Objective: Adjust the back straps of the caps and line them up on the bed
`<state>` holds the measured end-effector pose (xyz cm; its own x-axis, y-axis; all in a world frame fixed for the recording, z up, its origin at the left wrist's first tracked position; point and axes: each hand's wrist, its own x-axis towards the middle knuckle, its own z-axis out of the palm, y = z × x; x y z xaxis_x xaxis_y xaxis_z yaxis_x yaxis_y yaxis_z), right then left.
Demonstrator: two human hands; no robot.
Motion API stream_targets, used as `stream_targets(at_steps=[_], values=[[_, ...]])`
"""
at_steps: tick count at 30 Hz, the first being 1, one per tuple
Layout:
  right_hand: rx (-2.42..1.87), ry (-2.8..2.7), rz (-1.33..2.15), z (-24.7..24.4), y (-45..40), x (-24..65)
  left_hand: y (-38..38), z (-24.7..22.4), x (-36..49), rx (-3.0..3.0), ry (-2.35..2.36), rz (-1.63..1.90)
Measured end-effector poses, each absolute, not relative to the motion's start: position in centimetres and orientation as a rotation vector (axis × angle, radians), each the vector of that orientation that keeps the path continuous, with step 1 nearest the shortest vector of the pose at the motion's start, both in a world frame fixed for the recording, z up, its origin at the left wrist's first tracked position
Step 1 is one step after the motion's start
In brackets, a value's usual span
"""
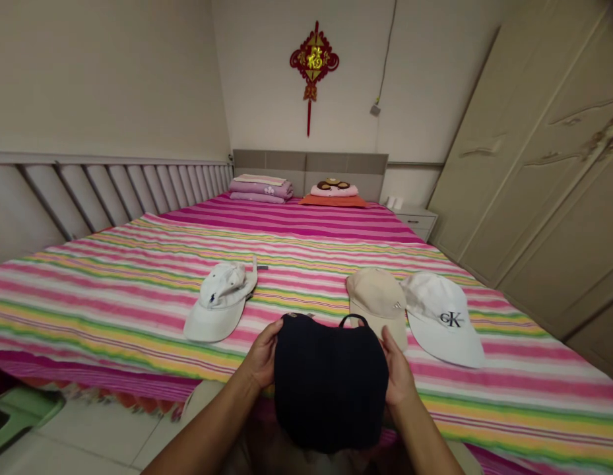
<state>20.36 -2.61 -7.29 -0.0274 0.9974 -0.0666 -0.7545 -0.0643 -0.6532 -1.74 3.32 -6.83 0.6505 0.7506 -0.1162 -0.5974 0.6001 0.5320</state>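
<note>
Cap, dark, between left fingers and right fingers, one edge in each grip

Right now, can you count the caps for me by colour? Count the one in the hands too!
White: 2 (left cap and CK cap on the bed)
Beige: 1 (beige cap)
Dark, black or navy: 1 (dark cap, between left hand and right hand)
Total: 4 caps

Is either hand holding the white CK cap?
No, the white CK cap lies on the striped bedspread while the left hand and right hand hold a dark cap.
</note>
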Motion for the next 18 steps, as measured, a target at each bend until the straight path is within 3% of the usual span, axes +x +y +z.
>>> stream_targets(at_steps=[18], values=[[-0.599, -0.777, 1.588, -2.8, -6.5, 20.9, 1.5, -0.5, -1.1, 1.107, 0.475, 0.752]])
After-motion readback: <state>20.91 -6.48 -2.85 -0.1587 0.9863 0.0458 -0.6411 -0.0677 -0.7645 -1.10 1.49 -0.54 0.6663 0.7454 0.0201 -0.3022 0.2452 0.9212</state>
